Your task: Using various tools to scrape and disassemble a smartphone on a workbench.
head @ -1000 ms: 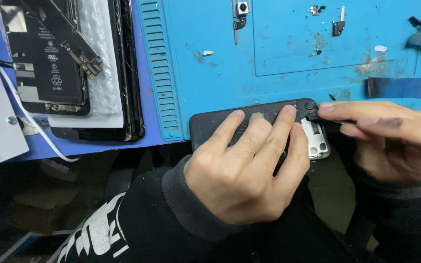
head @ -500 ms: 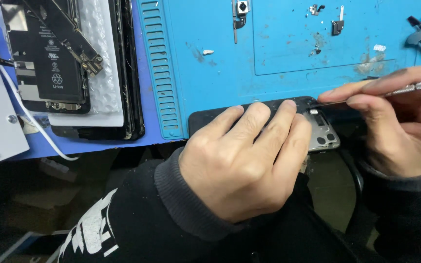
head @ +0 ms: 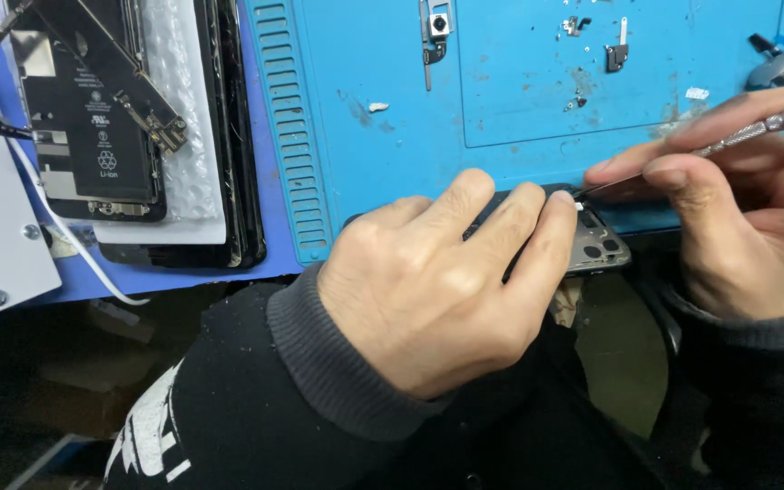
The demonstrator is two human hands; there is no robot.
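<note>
Head view: a dark phone body (head: 592,240) is pinned at the near edge of the blue work mat (head: 519,118) by the left hand (head: 437,281), fingers spread slightly apart and pressed flat on it. Most of the phone is hidden under that hand; only the camera-end corner is seen at the hand's 3 o'clock.

A thin metal tool (head: 728,136) is pinched in the right hand (head: 746,209), fingers closed together on the shaft, tip touching the phone's exposed corner just beside the left fingertips (head: 560,201).

At 10 o'clock from the left hand, an opened phone with a black battery (head: 93,136) is laid on bubble wrap (head: 183,118), well apart. A white cable (head: 83,263) is run beside it. At 12 o'clock, small loose parts (head: 614,54) and a camera flex (head: 436,27) are scattered on the mat.
</note>
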